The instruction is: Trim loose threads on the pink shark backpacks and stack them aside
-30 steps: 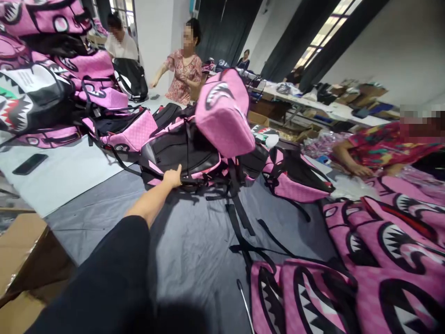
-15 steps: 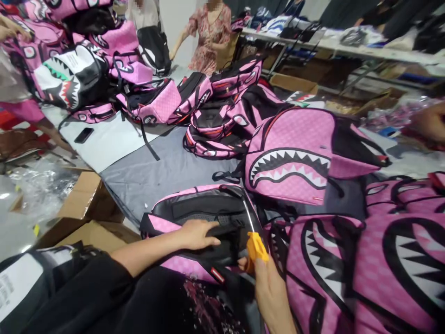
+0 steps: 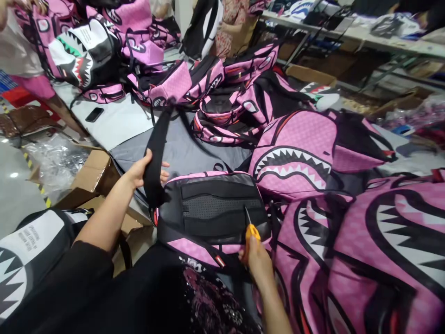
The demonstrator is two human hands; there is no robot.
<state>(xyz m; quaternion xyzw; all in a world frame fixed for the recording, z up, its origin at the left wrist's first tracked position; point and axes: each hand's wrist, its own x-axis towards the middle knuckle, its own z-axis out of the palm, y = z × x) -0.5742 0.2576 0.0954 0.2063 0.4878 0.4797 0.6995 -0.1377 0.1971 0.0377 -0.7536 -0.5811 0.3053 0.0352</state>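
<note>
A pink and black backpack [image 3: 222, 208] lies before me with its black padded back panel facing up. My left hand [image 3: 142, 169] is wrapped round a wide black shoulder strap [image 3: 156, 157] and holds it raised at the backpack's left end. The strap's far end is blurred. In my right hand [image 3: 255, 255] are yellow-handled thread snips [image 3: 252, 231], their thin metal blade pointing away from me over the right end of the back panel. The fingers beneath the handle are partly hidden.
Pink shark-mouth backpacks [image 3: 295, 162] crowd the right side, and more lie at the back. A phone [image 3: 94, 114] rests on the table's left part. Cardboard boxes [image 3: 92, 171] and clear plastic stand on the left. A black and white backpack [image 3: 38, 246] is at lower left. People stand beyond.
My left hand has moved left and up from the back panel and now lifts the strap. The right hand with the snips has shifted slightly lower. The back panel is now uncovered.
</note>
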